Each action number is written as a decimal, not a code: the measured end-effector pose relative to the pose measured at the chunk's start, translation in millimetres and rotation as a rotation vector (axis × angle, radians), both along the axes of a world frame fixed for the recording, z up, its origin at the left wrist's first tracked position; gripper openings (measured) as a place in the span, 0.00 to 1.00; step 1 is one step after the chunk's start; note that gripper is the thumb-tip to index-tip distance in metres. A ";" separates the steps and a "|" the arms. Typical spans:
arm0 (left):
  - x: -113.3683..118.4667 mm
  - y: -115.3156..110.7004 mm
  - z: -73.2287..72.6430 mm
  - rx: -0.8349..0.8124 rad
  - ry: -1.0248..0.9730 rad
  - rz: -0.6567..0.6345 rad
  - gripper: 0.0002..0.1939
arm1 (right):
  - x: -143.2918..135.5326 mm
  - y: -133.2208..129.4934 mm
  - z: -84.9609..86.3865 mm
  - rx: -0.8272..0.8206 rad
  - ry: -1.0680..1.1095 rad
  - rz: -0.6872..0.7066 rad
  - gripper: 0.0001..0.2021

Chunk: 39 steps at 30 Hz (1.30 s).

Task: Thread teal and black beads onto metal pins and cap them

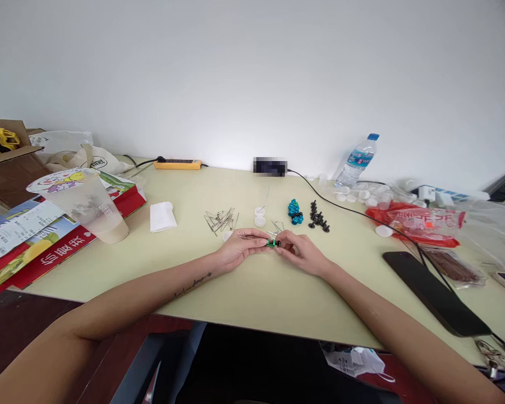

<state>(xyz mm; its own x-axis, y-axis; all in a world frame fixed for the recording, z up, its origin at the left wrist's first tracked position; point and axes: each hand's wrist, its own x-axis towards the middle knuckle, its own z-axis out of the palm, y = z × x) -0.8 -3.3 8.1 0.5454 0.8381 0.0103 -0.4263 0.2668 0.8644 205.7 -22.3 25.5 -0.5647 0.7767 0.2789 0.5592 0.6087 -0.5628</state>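
Note:
Near the middle of the table, my left hand (240, 250) pinches a small green and black piece (271, 243) between thumb and fingers. My right hand (302, 253) closes on the black end of the same piece, so the hands meet at it. Its exact kind is too small to make out. Just beyond lie thin metal pins (221, 220), small white round caps (260, 221), a cluster of blue-green pieces (294, 211) and a row of black knob-like pieces (318, 217). A few more thin metal rods (281, 225) show behind my right fingers.
At left a plastic drink cup (88, 207) stands by a red box (130, 202); a folded white tissue (163, 216) lies nearer the middle. A yellow power strip (177, 164) and water bottle (357, 161) are by the wall. A cable crosses toward a black phone-like slab (433, 292).

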 end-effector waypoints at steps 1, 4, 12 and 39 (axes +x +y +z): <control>0.0 0.0 -0.2 -0.001 0.000 0.002 0.13 | 0.1 0.1 0.0 -0.002 -0.001 0.001 0.09; 0.1 0.3 -0.9 -0.002 0.005 0.010 0.13 | 0.3 0.5 -0.2 -0.002 0.000 0.002 0.09; 0.0 1.0 -0.8 0.001 0.000 0.007 0.12 | 1.1 1.0 -1.4 -0.001 0.006 0.005 0.10; -0.2 0.9 -1.1 0.001 0.004 0.004 0.12 | 0.4 0.6 -0.5 -0.015 0.000 0.002 0.09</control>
<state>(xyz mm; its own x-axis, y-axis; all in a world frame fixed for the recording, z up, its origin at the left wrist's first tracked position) -0.9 -2.4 7.0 0.5418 0.8405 0.0091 -0.4239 0.2639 0.8664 206.0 -21.7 25.1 -0.5663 0.7796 0.2674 0.5580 0.6014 -0.5718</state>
